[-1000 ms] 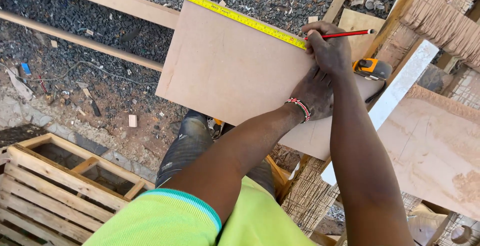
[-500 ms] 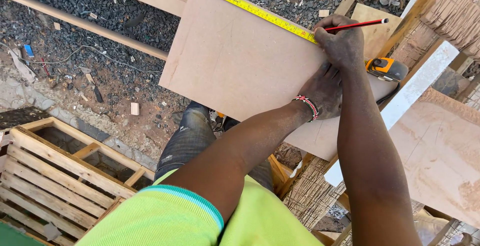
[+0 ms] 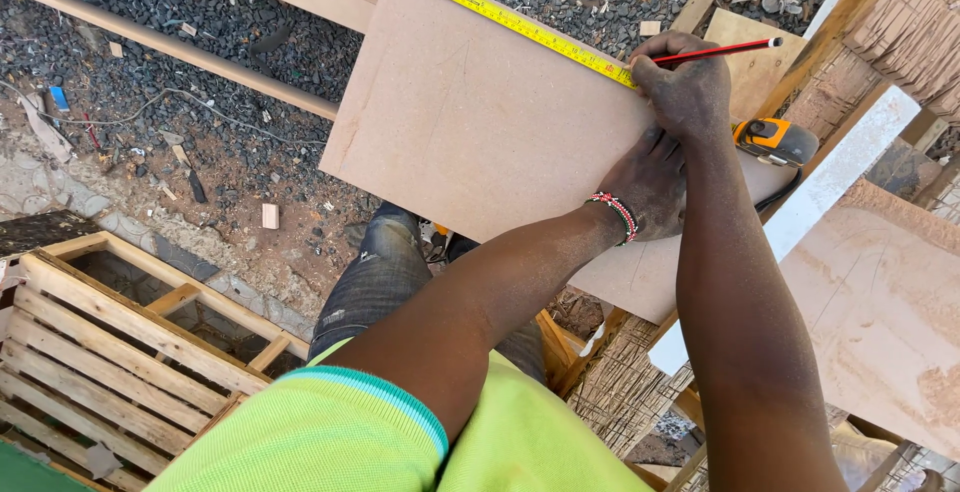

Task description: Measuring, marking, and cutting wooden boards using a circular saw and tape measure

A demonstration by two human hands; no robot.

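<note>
With the yellow tape measure already stretched along the far edge of the fibreboard panel, the right hand pinches a red pencil at the tape, no mark visible yet, while the left hand presses flat, fingers spread, steadying the board.

I have only my head camera, looking steeply down from above my shoulders, close over my arms, onto the brown board and the gravel ground beyond its far edge.
</note>
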